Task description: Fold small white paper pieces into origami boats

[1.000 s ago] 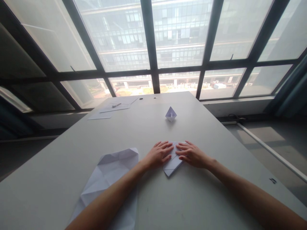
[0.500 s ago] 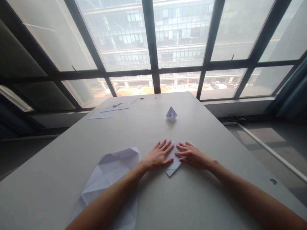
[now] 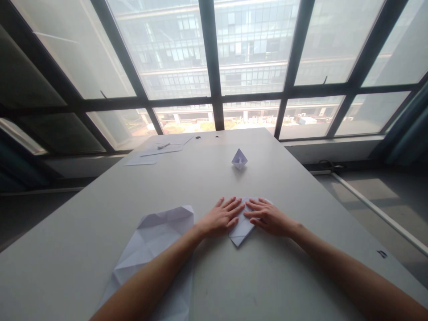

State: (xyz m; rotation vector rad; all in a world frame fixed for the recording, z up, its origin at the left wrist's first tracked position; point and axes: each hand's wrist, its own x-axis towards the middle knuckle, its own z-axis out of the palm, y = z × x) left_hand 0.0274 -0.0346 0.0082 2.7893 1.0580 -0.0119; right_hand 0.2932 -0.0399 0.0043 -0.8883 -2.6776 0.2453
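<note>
A folded piece of white paper lies flat on the table, one pointed corner toward me. My left hand rests palm down on its left part, fingers spread. From the right, my right hand lies on the same paper with its fingers stretched out, hiding much of that side. The fingertips of both hands come close together over the middle of the paper. Beyond them stands a small folded paper boat, apart from both hands.
A large creased sheet of paper lies at the left, partly under my left forearm. Several flat sheets with a small whitish object on top are at the table's far left. A small dark item lies near the right edge of the white table.
My left hand has shifted slightly, its thumb now drawn back toward the fingers and showing more of the folded paper. My right hand stays nearly in place.
</note>
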